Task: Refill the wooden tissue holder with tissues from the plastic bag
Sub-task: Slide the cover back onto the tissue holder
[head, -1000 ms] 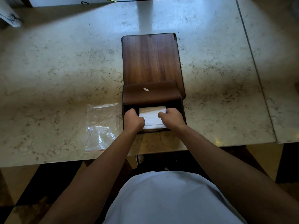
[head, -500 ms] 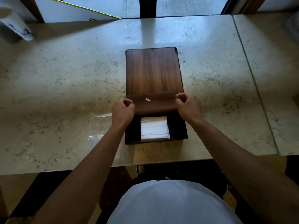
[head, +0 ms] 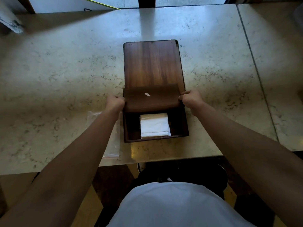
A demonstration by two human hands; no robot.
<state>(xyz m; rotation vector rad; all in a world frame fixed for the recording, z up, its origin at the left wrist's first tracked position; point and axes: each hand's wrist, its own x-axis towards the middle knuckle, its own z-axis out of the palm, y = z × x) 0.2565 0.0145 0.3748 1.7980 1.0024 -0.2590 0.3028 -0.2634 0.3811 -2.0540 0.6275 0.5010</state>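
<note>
A dark brown wooden tissue holder [head: 155, 125], a shallow rectangular box, sits near the front edge of a pale, veined marble desk [head: 57, 71]. Its flat wooden lid [head: 152, 66] partly covers the box: the far portion lies out over the desk beyond the box, and the near strip of the lid, in shadow, overlaps the far half of the open compartment. A small white scrap [head: 147, 94] lies on that shadowed strip.

Inside the uncovered near half of the holder rests a stack of folded white tissues [head: 154, 125], set roughly in the middle with dark empty floor showing on both sides of it.

The left hand [head: 115, 102] is at the lid's left edge, its fingers [head: 120, 99] curled and closed against the wood. The right hand [head: 191, 97] is at the lid's right edge, its fingers [head: 183, 94] pinched together on the rim. Both forearms reach forward from the bottom of the view.

A clear plastic bag [head: 108, 141] with a red strip along its near edge lies flat on the desk just left of the holder, mostly hidden under the left forearm. It looks empty, though most of it is covered.

A second marble slab [head: 275, 63] adjoins the desk on the right.
</note>
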